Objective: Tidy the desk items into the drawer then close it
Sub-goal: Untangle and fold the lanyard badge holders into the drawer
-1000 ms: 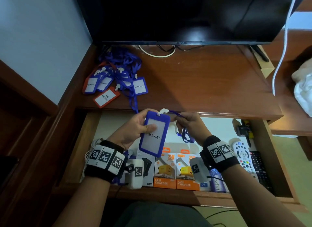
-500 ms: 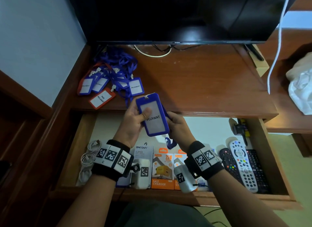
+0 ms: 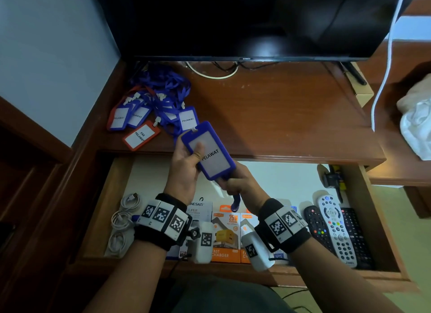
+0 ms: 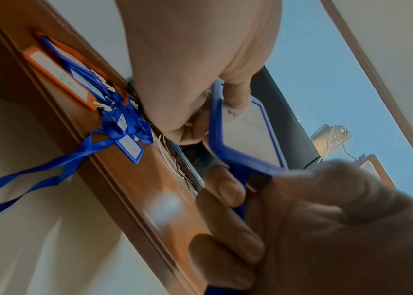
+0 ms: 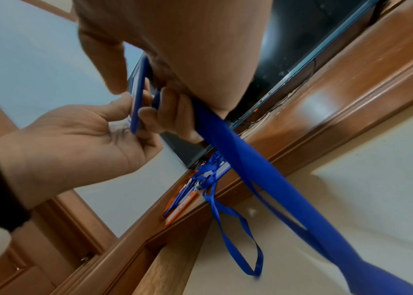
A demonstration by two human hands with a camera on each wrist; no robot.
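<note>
A blue badge holder [image 3: 210,154] marked PELAWAT is held tilted over the desk's front edge. My left hand [image 3: 193,158] grips it, thumb on its face, fingers behind it [image 4: 248,135]. My right hand [image 3: 240,184] sits just below its lower end and grips the blue lanyard [image 3: 235,202], which trails down from the fist [image 5: 250,169]. A pile of blue and orange badges [image 3: 149,117] with tangled lanyards lies on the desk at the back left. Below, the wooden drawer [image 3: 112,196] stands open.
The drawer holds white cables [image 3: 123,219] at left, charger boxes [image 3: 225,233] in the middle and remotes [image 3: 335,233] at right. A dark TV [image 3: 233,21] stands at the desk's back. One lanyard loop [image 5: 238,239] hangs over the desk edge.
The badge has gone up and back from above the drawer to the desk edge and tilted. My right hand has slid from beside the badge's top to under its lower end.
</note>
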